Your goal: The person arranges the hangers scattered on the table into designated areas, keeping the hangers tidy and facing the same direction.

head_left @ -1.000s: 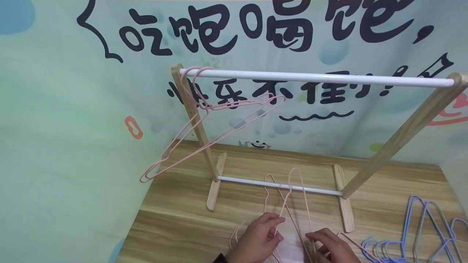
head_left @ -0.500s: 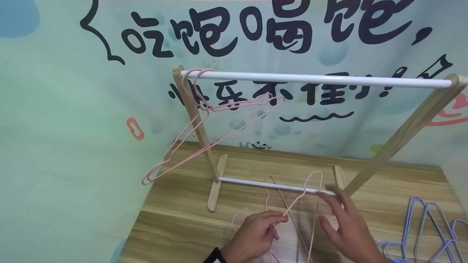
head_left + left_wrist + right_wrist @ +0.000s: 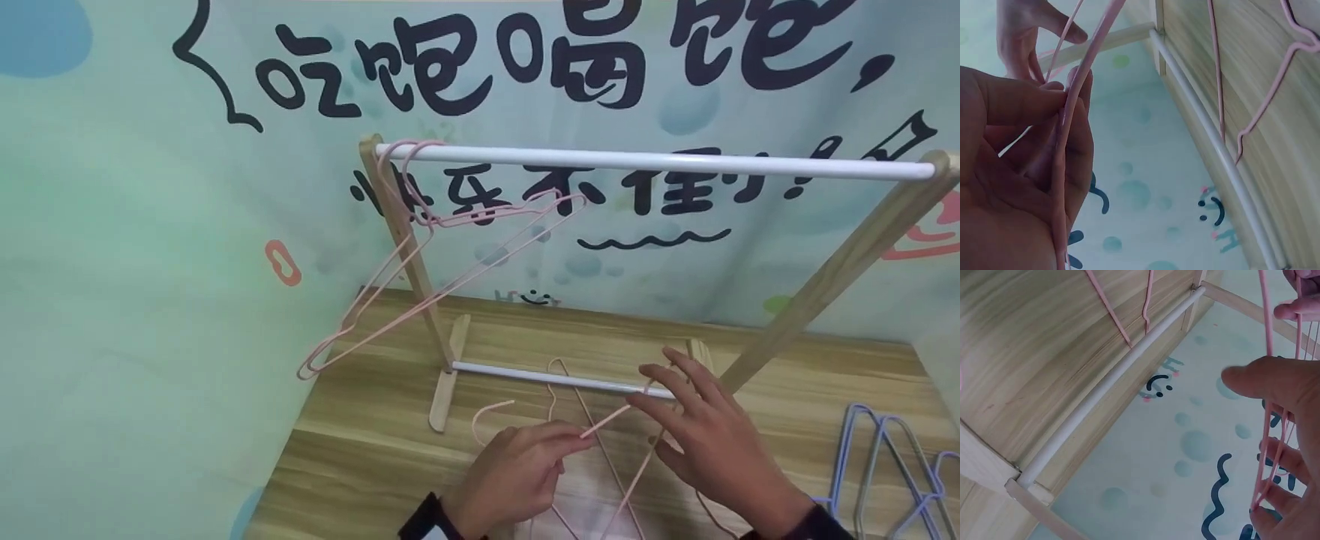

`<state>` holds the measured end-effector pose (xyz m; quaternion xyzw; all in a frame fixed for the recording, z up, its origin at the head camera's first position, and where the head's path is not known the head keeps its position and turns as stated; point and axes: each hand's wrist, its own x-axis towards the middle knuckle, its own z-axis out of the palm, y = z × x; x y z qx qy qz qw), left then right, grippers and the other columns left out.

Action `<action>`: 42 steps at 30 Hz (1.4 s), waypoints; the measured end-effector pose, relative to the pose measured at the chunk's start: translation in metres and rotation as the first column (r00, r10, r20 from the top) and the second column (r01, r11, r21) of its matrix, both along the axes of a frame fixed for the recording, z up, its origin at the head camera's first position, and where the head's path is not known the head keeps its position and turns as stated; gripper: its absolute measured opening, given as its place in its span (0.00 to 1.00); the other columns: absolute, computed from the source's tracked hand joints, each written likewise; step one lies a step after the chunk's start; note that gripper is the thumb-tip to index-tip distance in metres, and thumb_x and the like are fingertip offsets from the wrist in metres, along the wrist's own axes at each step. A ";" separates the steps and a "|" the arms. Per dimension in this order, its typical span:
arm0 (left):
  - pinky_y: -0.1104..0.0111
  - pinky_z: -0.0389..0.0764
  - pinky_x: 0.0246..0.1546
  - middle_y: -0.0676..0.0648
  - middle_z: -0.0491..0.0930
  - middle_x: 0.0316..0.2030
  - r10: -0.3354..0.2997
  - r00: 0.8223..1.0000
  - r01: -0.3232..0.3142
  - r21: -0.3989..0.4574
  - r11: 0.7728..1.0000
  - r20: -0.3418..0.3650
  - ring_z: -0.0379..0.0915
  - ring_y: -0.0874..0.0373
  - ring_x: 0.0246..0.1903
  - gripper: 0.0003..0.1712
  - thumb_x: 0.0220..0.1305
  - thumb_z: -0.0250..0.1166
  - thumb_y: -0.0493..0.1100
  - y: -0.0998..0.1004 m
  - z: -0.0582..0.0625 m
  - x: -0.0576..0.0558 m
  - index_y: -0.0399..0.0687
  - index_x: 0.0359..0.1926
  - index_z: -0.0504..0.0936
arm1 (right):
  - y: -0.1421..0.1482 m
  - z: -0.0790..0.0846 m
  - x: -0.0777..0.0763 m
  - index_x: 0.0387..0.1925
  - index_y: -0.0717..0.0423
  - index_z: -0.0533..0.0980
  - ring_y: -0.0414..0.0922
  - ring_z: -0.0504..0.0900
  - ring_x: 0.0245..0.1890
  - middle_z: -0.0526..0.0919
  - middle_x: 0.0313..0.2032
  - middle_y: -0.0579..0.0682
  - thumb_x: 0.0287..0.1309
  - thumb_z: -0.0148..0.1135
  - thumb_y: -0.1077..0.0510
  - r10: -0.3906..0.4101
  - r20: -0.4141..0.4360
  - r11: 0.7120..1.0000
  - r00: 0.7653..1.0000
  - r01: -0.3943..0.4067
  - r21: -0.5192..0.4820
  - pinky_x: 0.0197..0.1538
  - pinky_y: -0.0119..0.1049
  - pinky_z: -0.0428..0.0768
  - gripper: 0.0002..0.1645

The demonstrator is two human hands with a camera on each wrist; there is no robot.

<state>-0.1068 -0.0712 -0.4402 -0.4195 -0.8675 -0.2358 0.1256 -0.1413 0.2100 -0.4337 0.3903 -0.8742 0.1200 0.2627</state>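
Wood-grain tabletop (image 3: 360,450) below, pink hanger (image 3: 606,421) up above it: the left hand (image 3: 517,472) pinches it, presumably for control, while the right hand (image 3: 712,435), fingers spread, touches its far end, perhaps to steady it. Two other hangers (image 3: 429,223) dangle off the white rail (image 3: 637,160), hooks taking their weight.

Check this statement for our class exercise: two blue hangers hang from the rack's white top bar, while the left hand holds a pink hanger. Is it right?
Not quite: the colour is wrong. The two hangers on the white top bar are pink, as the head view shows, while the left hand holds a pink hanger.
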 end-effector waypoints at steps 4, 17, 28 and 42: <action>0.77 0.78 0.44 0.52 0.81 0.52 -0.017 0.990 0.015 -0.019 1.000 -0.137 0.79 0.64 0.45 0.27 0.53 0.63 0.30 -0.001 0.006 -0.003 0.50 0.55 0.82 | 0.001 0.002 -0.003 0.49 0.50 0.80 0.61 0.64 0.67 0.75 0.59 0.56 0.21 0.82 0.60 -0.014 0.010 1.000 1.000 0.014 -0.005 0.65 0.43 0.63 0.41; 0.72 0.78 0.50 0.50 0.82 0.42 0.044 0.939 0.077 0.333 0.940 -0.341 0.78 0.61 0.43 0.12 0.59 0.64 0.37 -0.026 0.027 0.007 0.44 0.45 0.83 | 0.021 0.002 -0.013 0.46 0.52 0.78 0.62 0.67 0.62 0.75 0.54 0.58 0.32 0.71 0.61 -0.159 0.077 0.984 0.984 0.164 -0.071 0.52 0.59 0.77 0.30; 0.68 0.81 0.43 0.53 0.79 0.54 0.280 0.957 -0.290 0.326 0.900 0.079 0.78 0.61 0.45 0.26 0.67 0.63 0.49 -0.064 0.004 0.022 0.48 0.63 0.73 | 0.021 0.006 -0.014 0.49 0.56 0.78 0.63 0.70 0.58 0.75 0.55 0.59 0.36 0.74 0.58 -0.270 0.112 0.935 0.956 0.288 -0.206 0.45 0.58 0.77 0.31; 0.81 0.77 0.28 0.57 0.82 0.33 0.271 0.962 -0.224 0.442 0.869 -0.045 0.75 0.70 0.28 0.09 0.65 0.62 0.32 -0.098 0.021 0.025 0.46 0.43 0.84 | 0.003 0.041 -0.042 0.49 0.59 0.78 0.61 0.70 0.59 0.74 0.56 0.61 0.42 0.73 0.57 -0.295 0.040 0.891 0.955 0.290 -0.350 0.53 0.58 0.72 0.28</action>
